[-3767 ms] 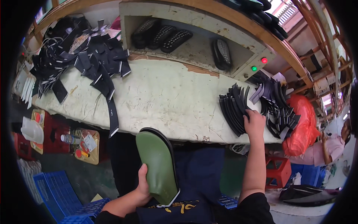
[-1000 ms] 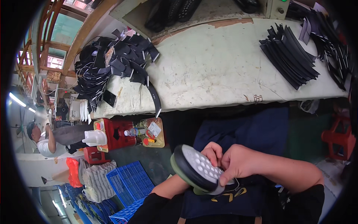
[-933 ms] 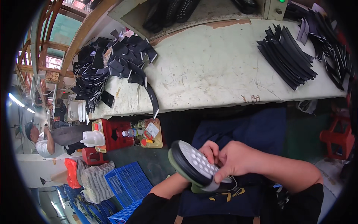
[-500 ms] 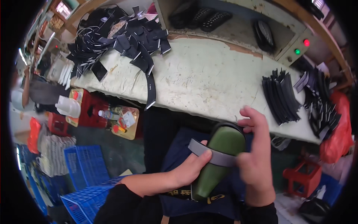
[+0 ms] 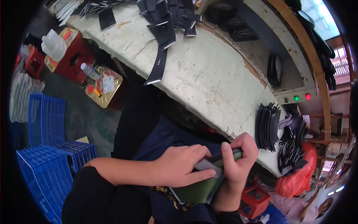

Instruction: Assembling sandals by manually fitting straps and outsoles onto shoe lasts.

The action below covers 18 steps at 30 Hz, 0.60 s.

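Observation:
A green shoe last (image 5: 195,191) lies over my lap, its near part wide and bare. Across its middle runs a grey strap (image 5: 209,166), partly covered by my fingers. From the left, my left hand (image 5: 182,164) pinches this strap, with the thumb laid along it. At the far end, my right hand (image 5: 239,160) is curled around the last with its thumb raised. A dark edging there is mostly hidden by the fingers, so I cannot make out how it is attached.
A pale worktable (image 5: 209,74) stretches ahead, bearing black strap pieces (image 5: 160,61) and a stack of dark strips (image 5: 267,127). Behind stands a metal cabinet (image 5: 298,89) with shoes inside. Blue crates (image 5: 46,175) stand left; a red stool (image 5: 255,199) and red bag (image 5: 296,179) are right.
My view has turned right. My left hand has moved over the strap, and my right hand has closed around the far end of the last, which is now more covered.

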Motion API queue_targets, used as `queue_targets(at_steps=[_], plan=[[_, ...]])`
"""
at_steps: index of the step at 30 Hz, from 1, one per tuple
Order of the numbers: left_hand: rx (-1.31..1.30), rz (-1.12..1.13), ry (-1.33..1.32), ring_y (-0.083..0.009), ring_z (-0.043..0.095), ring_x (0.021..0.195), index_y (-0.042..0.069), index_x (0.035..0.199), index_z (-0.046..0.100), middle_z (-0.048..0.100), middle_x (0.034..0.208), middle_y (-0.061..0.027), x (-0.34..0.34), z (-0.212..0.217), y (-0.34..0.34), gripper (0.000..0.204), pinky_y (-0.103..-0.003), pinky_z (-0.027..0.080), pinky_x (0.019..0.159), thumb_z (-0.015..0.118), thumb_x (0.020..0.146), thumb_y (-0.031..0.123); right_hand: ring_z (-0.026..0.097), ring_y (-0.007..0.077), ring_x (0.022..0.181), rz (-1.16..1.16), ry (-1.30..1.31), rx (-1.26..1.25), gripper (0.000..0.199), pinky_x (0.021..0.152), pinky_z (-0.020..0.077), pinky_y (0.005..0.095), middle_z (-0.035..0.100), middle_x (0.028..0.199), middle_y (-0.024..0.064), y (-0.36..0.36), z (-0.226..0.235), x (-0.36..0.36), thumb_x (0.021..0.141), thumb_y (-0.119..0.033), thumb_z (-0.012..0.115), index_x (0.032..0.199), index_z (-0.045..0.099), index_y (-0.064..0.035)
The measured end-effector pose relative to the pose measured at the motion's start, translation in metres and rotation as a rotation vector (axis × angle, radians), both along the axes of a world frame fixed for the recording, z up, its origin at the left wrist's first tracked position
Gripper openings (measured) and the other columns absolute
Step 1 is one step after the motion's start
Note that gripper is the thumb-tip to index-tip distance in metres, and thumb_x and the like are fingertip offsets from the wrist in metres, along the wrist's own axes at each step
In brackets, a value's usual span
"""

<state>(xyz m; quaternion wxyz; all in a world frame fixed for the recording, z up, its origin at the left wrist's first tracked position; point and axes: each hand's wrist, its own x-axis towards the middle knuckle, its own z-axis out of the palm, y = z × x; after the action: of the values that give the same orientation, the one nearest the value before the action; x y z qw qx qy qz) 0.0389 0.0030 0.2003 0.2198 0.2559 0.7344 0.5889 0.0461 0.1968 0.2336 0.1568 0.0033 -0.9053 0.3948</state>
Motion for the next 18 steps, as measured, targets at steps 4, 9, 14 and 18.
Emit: queue_targets(at_steps=[4, 9, 14, 18], plan=[[0.037, 0.043, 0.337, -0.0306, 0.057, 0.065, 0.008, 0.081, 0.055, 0.055, 0.074, -0.0086, -0.01, -0.005, -0.008, 0.028, -0.038, 0.046, 0.057, 0.068, 0.093, 0.029, 0.049, 0.019, 0.058, 0.1, 0.042, -0.191, 0.023, 0.055, 0.039, 0.0304, 0.05, 0.066, 0.0081, -0.003, -0.005, 0.001, 0.073, -0.005, 0.072, 0.067, 0.05, -0.0024], [0.403, -0.129, 0.363, -0.0291, 0.052, 0.055, 0.008, 0.067, 0.046, 0.047, 0.061, -0.0079, -0.008, -0.018, -0.004, 0.038, -0.038, 0.041, 0.051, 0.068, 0.093, 0.025, 0.05, 0.019, 0.059, 0.165, 0.141, -0.388, 0.021, 0.057, 0.0406, 0.0309, 0.051, 0.066, 0.0074, -0.006, -0.02, 0.003, 0.073, -0.005, 0.069, 0.066, 0.049, -0.0041], [0.637, -0.228, 0.342, -0.0302, 0.05, 0.052, 0.007, 0.064, 0.042, 0.043, 0.058, -0.0083, -0.011, -0.026, 0.002, 0.041, -0.039, 0.039, 0.048, 0.067, 0.093, 0.02, 0.052, 0.0199, 0.06, 0.244, 0.116, -0.455, 0.021, 0.06, 0.0418, 0.0317, 0.054, 0.068, 0.0075, -0.008, -0.022, 0.003, 0.072, -0.009, 0.07, 0.065, 0.05, -0.0052], [0.736, -0.254, 0.304, -0.0296, 0.048, 0.051, 0.006, 0.062, 0.04, 0.041, 0.058, -0.0078, -0.014, -0.018, 0.001, 0.042, -0.039, 0.037, 0.046, 0.068, 0.092, 0.014, 0.053, 0.0192, 0.061, 0.357, 0.111, -0.522, 0.021, 0.061, 0.0412, 0.0313, 0.056, 0.068, 0.0071, -0.006, -0.018, 0.001, 0.071, -0.01, 0.072, 0.064, 0.052, -0.0056]])
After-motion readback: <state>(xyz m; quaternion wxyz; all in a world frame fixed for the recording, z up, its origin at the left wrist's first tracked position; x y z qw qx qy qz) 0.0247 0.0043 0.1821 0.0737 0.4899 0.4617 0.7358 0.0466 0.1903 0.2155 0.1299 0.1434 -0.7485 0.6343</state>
